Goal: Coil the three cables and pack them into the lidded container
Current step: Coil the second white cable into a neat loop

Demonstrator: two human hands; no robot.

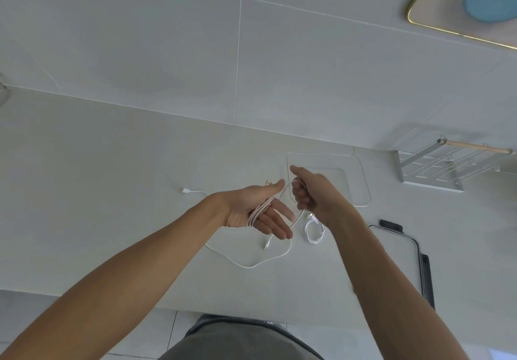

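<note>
Over the counter [112, 191], the left hand [251, 211] wears pink cable [258, 210] loops fed by the pinching right hand [313, 191]; one small coil [314, 232] lies finished, one white cable [251, 264] loose, container [361, 180] empty.

We've got a pale pink cable [258, 211] looped in several turns, two white cables on the counter, one loose [253, 265] and one coiled small [314, 231], and the clear container [361, 180] open just behind.
</note>
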